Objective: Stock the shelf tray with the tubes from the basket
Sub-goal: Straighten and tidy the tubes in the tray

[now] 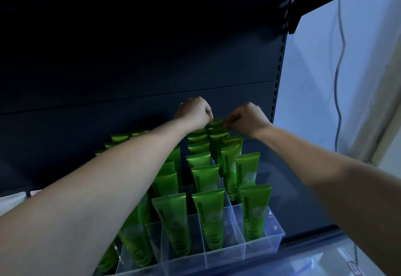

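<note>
Both arms reach to the back row of the clear divided tray (pixel 275 230) on the dark shelf (pixel 303 191). The left hand (pixel 194 113) and right hand (pixel 247 117) have curled fingers that pinch the top edge of the rear tube (pixel 216 122) from either side. Other green tubes (pixel 208 221) stand upright in the tray's compartments, crimped ends up.

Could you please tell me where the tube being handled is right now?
The tube stands at the back of the clear tray, right of centre in the head view, between the left hand and right hand.
</note>
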Available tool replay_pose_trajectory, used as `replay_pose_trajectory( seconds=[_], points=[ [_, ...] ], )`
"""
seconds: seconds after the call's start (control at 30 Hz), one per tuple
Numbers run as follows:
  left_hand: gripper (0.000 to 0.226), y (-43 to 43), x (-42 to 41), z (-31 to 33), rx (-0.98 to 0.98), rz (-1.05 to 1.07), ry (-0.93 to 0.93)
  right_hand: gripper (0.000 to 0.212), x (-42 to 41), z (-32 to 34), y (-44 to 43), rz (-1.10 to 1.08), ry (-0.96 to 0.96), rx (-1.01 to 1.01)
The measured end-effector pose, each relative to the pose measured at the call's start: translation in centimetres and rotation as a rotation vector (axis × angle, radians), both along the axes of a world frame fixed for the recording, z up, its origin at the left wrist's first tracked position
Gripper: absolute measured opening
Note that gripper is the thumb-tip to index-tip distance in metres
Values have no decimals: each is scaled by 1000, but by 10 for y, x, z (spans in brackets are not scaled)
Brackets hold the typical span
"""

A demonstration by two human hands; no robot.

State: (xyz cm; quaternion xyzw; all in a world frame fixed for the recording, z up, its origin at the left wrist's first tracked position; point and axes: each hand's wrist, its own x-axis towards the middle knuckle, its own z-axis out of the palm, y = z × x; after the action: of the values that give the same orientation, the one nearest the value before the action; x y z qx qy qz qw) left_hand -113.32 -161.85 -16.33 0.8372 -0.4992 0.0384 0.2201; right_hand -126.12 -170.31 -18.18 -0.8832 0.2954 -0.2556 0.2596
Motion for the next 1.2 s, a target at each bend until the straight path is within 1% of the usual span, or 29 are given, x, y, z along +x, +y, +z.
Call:
replay_pose_trajectory(
  seconds=[0.23,0.37,0.47,0.53,0.6,0.73,0.77,0.87,0.97,1.13,1.2],
  points=[
    [9,5,3,-1,8,-26,31,11,-2,1,3,0,3,57],
    [20,11,2,-2,15,-36,24,16,-5,4,5,-8,33,40],
    [17,19,0,-2,-93,-93,11,17,-10,6,8,-13,51,38],
    [13,27,-5,-2,-156,-171,-37,21,-15,7,8,-14,12,63],
    [12,33,-10,-2,-126,-240,-75,24,-23,6,10,-4,-18,90],
    [13,39,-17,0,-28,-284,-26,6,-37,1,16,70,-97,199],
    [14,39,-19,1,-9,-282,-24,5,-40,0,18,95,-112,232],
    [9,36,-23,4,14,-268,-43,11,-49,-1,20,143,-89,285],
    [5,34,-24,3,17,-243,-50,6,-52,0,22,151,-105,280],
    [5,33,-23,0,-9,-214,-28,6,-51,2,19,119,-115,280],
    [6,32,-23,0,-13,-214,-25,10,-52,0,18,125,-108,294]
  ],
)
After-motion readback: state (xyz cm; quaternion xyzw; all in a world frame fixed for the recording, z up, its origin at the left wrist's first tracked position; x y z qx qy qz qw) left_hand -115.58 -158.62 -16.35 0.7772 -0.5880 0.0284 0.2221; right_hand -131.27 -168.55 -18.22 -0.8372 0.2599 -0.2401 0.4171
